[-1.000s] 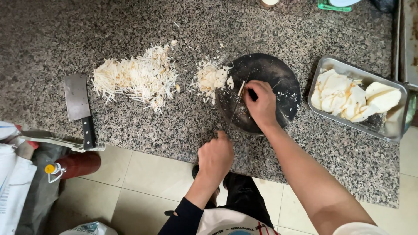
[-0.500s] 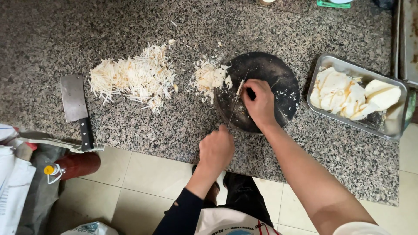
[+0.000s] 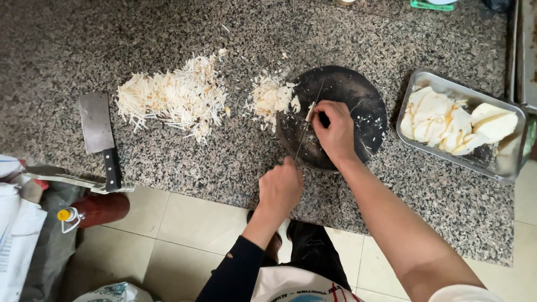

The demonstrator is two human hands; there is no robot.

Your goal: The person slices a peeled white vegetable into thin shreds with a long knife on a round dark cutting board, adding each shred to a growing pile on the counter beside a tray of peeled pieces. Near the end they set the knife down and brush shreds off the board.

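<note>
Two hands busy: left hand (image 3: 279, 190) wrapped round the thin long knife (image 3: 307, 126), right hand (image 3: 334, 134) pinching a pale, firm-looking, probably slippery vegetable piece (image 3: 309, 112) on the round dark chopping board (image 3: 334, 114), speckled granite worktop (image 3: 168, 33).

Thin knife (image 3: 306, 127) edge-down on round dark board (image 3: 358, 95), blade against small pale slice (image 3: 309, 112) near board's left side.

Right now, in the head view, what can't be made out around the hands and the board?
- Knife handle: hidden inside the closed left hand.
- Pale piece being cut: mostly covered by the right hand.
- Metal tray: far corner cut off by the right edge.
- Green item: cropped by the top edge.
</note>
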